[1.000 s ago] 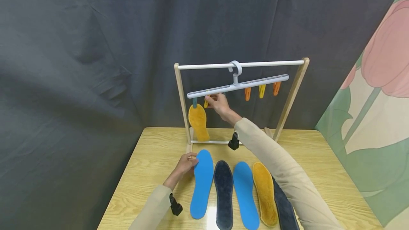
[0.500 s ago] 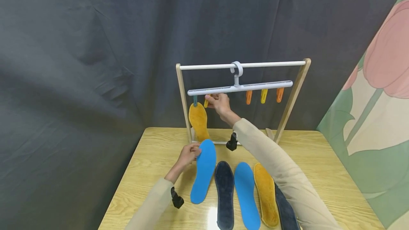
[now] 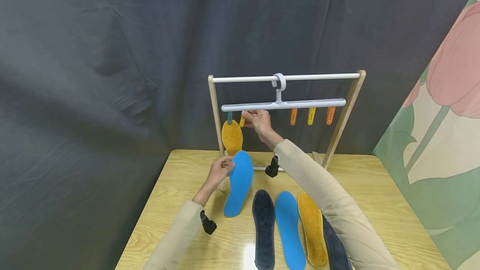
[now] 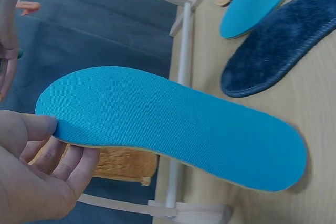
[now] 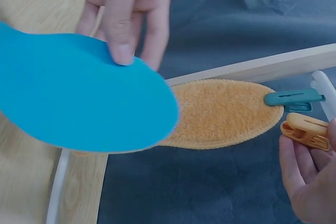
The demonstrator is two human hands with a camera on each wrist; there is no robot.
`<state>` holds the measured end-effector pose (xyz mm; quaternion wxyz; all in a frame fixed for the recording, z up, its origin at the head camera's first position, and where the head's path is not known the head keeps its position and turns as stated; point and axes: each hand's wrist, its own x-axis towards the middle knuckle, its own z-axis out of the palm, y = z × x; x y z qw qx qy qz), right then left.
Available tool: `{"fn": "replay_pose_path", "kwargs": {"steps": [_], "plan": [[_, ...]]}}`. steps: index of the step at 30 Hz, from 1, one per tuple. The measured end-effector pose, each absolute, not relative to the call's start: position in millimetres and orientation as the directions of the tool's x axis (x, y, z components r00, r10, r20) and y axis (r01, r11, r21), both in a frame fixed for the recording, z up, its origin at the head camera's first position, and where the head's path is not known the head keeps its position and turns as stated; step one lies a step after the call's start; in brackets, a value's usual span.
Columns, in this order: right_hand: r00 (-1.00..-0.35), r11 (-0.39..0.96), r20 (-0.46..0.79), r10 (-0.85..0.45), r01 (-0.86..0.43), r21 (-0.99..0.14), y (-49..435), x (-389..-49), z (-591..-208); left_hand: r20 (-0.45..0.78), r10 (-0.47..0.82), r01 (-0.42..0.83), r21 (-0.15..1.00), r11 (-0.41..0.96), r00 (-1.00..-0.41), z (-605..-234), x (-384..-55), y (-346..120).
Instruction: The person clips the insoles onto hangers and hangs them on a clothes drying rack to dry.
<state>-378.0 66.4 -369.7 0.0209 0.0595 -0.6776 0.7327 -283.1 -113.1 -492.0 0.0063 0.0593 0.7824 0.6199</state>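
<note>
One wood-grain counter spreads before you, bearing a drying rack whose top rail takes the hook of a pale hanger, presumably so that whatever hangs there swings free. On the counter, four insoles lie in a row: a near navy insole, a flat blue insole, a flat mustard insole and, partly hidden by your right sleeve, a far navy insole. A hung mustard insole dangles from the hanger's left end. Your left hand pinches the raised blue insole by its side edge, thumb on the face and fingers behind, likely to leave its upper end bare; it slants just in front of the hung one. Your right hand pinches a yellow clip; you cannot tell whether its jaws are parted. Beside that, a teal clip bites the hung insole's top, bearing its weight.
</note>
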Motion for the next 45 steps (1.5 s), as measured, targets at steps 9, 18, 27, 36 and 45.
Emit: {"fn": "replay_pose_path", "kwargs": {"steps": [9, 18, 27, 36, 45], "plan": [[-0.991, -0.089, 0.127, -0.034, -0.123, -0.988, 65, -378, -369, 0.097, 0.048, 0.104, 0.977, 0.187, -0.994, -474, -294, -112], [-0.994, -0.084, 0.105, -0.033, -0.102, -0.991, 65, -382, -369, 0.124, -0.022, 0.12, 0.983, 0.138, -0.992, -460, -305, -107], [-0.995, -0.086, 0.096, -0.008, -0.095, -0.992, 67, -380, -368, 0.124, -0.039, 0.12, 0.989, 0.081, -0.992, -449, -312, -101], [-0.997, -0.059, 0.071, 0.004, -0.071, -0.996, 63, -378, -366, 0.196, -0.059, 0.195, 0.98, 0.029, -0.979, -448, -321, -95], [-0.997, -0.007, 0.077, -0.001, -0.077, -0.997, 61, -376, -366, 0.265, -0.052, 0.264, 0.964, 0.019, -0.963, -484, -357, -102]]}}
